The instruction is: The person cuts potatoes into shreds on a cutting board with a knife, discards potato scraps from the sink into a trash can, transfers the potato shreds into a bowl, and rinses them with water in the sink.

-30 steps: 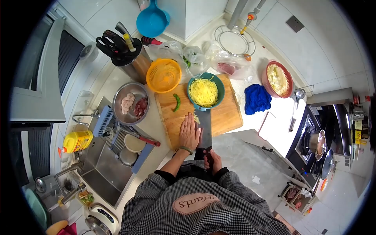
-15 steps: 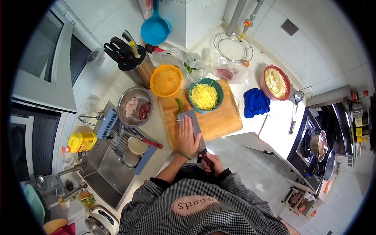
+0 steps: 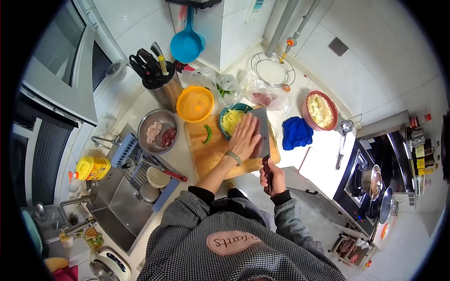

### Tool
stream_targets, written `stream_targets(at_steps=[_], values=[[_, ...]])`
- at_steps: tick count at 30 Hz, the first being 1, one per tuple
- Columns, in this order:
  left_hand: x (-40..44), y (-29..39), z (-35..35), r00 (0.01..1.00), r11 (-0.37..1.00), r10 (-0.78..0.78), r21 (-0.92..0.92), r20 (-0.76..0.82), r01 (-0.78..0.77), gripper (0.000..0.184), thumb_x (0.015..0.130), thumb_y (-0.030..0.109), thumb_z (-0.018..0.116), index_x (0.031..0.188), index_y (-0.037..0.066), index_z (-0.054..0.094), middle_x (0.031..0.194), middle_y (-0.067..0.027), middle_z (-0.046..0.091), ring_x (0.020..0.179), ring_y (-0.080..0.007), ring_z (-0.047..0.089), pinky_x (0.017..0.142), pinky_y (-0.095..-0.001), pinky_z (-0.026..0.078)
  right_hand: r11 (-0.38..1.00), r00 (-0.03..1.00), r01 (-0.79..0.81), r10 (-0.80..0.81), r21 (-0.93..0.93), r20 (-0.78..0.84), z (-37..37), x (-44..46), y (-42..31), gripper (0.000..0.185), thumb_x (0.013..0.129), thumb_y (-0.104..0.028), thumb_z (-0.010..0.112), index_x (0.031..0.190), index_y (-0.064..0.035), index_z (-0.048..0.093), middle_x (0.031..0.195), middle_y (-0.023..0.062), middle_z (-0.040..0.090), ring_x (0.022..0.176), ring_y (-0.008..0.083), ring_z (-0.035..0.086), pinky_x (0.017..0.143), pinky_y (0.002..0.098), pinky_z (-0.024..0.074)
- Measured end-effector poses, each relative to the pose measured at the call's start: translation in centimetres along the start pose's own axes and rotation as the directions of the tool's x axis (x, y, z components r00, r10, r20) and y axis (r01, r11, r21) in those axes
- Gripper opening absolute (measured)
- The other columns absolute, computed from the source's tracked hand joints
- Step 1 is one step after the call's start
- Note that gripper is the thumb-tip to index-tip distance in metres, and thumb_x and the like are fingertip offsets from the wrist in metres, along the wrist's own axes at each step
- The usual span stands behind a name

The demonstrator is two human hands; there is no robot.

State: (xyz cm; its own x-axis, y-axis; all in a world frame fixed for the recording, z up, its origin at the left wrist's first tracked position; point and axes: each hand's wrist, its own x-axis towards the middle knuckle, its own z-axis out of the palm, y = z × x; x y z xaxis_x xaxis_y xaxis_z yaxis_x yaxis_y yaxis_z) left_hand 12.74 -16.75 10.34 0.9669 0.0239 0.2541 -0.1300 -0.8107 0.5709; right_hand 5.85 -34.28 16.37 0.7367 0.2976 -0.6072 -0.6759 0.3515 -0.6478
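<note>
My right hand is wrapped round the dark handle of a cleaver, whose broad blade stands over the right part of the wooden cutting board. With fingers stretched out, my left hand overlaps the blade's left side; whether it presses on the metal I cannot tell. Behind that hand is a teal bowl of yellow shredded vegetable, partly hidden by the hand and blade. One green chili pepper lies on the board, left of the bowl.
A steel bowl of raw meat, an orange colander and a knife block stand left and behind. On the right are a blue cloth, a red basket and a stove. The sink is at left.
The cleaver has moved from beside the chili to the right, up by the bowl. Both hands went with it; the left came off the blade's middle toward its left edge.
</note>
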Motion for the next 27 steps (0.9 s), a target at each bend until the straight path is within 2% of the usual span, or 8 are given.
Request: stream_targets(at_steps=[2,6,10,12,17,21,24,27], values=[[0.7,0.9,-0.4,0.995,0.995,0.068,-0.077,0.071,-0.063,0.062,0.098,0.041,0.029,0.146,0.004,0.016,0.153,-0.0141,0.012,0.141,-0.0299,0.012,0.114,-0.04,0.009,0.999,1.0,-0.014,0.015,-0.047,0.011,0.2,-0.2,-0.4,0.038,0.094,-0.037,0.051,0.102,-0.0001,0.055,0.065,0.0042,0.05,0.045,0.01,0.04,0.037,0.0226,0.0285],[0.4,-3.4,1.2,0.949,0.959,-0.282,-0.011,-0.139,0.283,0.06,0.096,0.04,0.037,0.144,0.006,0.024,0.15,-0.0174,0.02,0.139,-0.0299,0.017,0.112,-0.0427,0.015,0.984,0.994,0.087,-0.096,-0.157,-0.049,-1.9,-0.1,-1.5,0.036,0.094,-0.035,0.053,0.101,0.0002,0.058,0.06,0.002,0.049,0.043,0.0078,0.04,0.037,0.0222,0.0284],[-1.7,-2.9,-1.4,0.822,0.856,-0.509,-0.048,-0.255,0.515,0.054,0.092,0.038,0.046,0.134,0.004,0.038,0.138,-0.0224,0.039,0.129,-0.034,0.036,0.104,-0.0443,0.03,0.703,0.875,0.249,-0.458,-0.666,-0.156,-5.8,3.1,0.6,0.034,0.092,-0.03,0.055,0.106,0.0,0.062,0.061,-0.0016,0.051,0.046,0.0048,0.043,0.04,0.0206,0.0316],[-1.8,-4.4,0.2,0.58,0.525,-0.789,-0.269,0.202,0.808,0.047,0.088,0.036,0.053,0.116,-0.001,0.047,0.106,-0.0232,0.059,0.099,-0.037,0.056,0.083,-0.0479,0.044,0.398,0.758,0.286,-0.65,-0.872,-0.048,-7.8,5.5,2.5,0.04,0.091,-0.031,0.057,0.114,0.0018,0.059,0.063,0.0033,0.055,0.053,0.0093,0.051,0.049,0.0266,0.0422],[-2.9,-7.6,4.0,0.738,0.755,-0.656,-0.134,-0.16,0.642,0.037,0.089,0.032,0.049,0.101,-0.002,0.055,0.078,-0.0219,0.062,0.072,-0.0392,0.06,0.065,-0.0478,0.047,0.141,0.714,0.209,-0.699,-0.968,0.053,-7.5,7.9,3.7,0.035,0.088,-0.023,0.057,0.115,-0.0019,0.059,0.099,0.0231,0.062,0.092,0.0384,0.06,0.078,0.0398,0.0484],[-5.2,-7.5,1.4,0.655,0.63,-0.755,-0.319,-0.034,0.708,0.022,0.085,0.017,0.049,0.094,-0.003,0.051,0.073,-0.0234,0.058,0.065,-0.0398,0.06,0.059,-0.0463,0.049,0.175,0.777,0.213,-0.627,-0.961,0.058,-7.8,9.8,4.5,0.035,0.083,-0.018,0.062,0.114,-0.0048,0.057,0.097,0.0199,0.057,0.089,0.0387,0.055,0.079,0.0439,0.0456],[-8.3,-5.5,-3.8,0.648,0.506,-0.756,-0.543,0.094,0.67,0.017,0.088,0.013,0.048,0.094,-0.002,0.051,0.072,-0.0186,0.059,0.06,-0.0293,0.062,0.053,-0.0394,0.05,-0.213,0.649,0.172,-0.71,-0.962,0.273,-6.3,10.4,3.9,0.037,0.078,-0.012,0.062,0.114,-0.0054,0.057,0.102,0.0184,0.055,0.099,0.0369,0.051,0.085,0.0432,0.0422],[-13.1,-6.0,-5.5,0.682,0.563,-0.731,-0.584,-0.02,0.586,0.017,0.09,0.011,0.046,0.1,-0.002,0.052,0.073,-0.014,0.059,0.055,-0.02,0.061,0.049,-0.0328,0.049,-0.271,0.598,0.637,-0.416,-0.722,0.685,-4.0,13.0,1.9,0.047,0.071,-0.005,0.059,0.118,-0.008,0.054,0.111,0.0142,0.053,0.107,0.0347,0.046,0.09,0.0424,0.0393]])
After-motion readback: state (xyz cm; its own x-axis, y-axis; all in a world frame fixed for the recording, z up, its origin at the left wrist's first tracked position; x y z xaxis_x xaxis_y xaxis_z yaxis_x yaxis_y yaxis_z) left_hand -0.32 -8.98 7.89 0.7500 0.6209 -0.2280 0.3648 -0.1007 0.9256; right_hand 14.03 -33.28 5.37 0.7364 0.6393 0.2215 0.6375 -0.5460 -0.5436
